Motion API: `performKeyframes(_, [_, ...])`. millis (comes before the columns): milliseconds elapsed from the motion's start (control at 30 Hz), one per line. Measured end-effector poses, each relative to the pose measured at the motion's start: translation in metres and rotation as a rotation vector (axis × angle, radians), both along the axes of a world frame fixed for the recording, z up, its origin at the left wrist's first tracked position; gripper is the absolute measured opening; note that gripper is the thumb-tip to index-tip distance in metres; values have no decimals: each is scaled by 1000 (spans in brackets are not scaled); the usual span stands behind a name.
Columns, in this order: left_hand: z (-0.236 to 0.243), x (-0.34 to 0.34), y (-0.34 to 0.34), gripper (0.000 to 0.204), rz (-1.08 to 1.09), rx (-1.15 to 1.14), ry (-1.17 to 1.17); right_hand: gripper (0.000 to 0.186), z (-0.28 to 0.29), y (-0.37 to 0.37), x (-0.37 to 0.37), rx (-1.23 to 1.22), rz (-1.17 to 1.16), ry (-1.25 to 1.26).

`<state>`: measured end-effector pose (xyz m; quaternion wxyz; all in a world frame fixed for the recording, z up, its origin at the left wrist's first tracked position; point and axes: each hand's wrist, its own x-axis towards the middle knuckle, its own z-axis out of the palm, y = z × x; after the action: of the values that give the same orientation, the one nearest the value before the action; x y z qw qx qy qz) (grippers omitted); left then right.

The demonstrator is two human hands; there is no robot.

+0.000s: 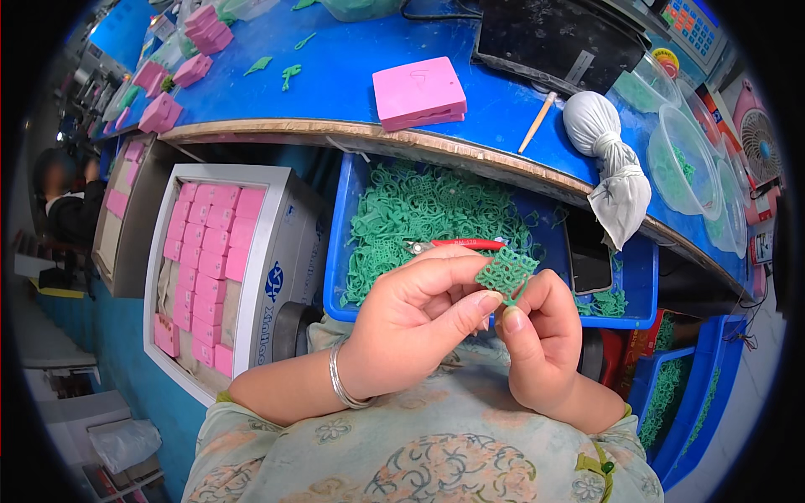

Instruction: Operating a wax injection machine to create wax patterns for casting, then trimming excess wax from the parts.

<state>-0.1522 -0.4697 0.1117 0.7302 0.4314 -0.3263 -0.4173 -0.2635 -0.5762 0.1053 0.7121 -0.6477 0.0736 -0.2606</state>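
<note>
A small green openwork wax piece [507,273] with a lattice pattern is held up in front of me. My left hand [419,314] is closed, gripping its left side between thumb and fingers. My right hand [541,344] pinches its lower edge, thumb against bent fingers; the exact contact is partly hidden. Just behind the hands is a blue tray [334,272] heaped with green wax pieces [428,205]. A pair of red-handled cutters [461,244] lies on that heap, partly covered by my left hand.
A pink block mold [419,90], a wooden-handled tool [537,122] and a tied white cloth bag [597,134] rest on the blue bench [335,75]. Left stands a white box [251,277] of pink blocks. A dark phone-like slab [589,254] sits in the tray. Clear bowls [683,163] stand right.
</note>
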Motion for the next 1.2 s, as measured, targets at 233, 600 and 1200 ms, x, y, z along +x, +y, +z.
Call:
performKeyframes(233, [2, 1, -1, 24, -11, 9, -10, 10, 0, -1, 1, 11, 5, -4])
performKeyframes(600, [-1, -1, 0, 26, 21, 32, 52, 11, -2, 0, 1, 1, 1, -7])
performKeyframes(1200, [-5, -1, 3, 28, 18, 54, 0, 10, -2, 0, 1, 12, 8, -9])
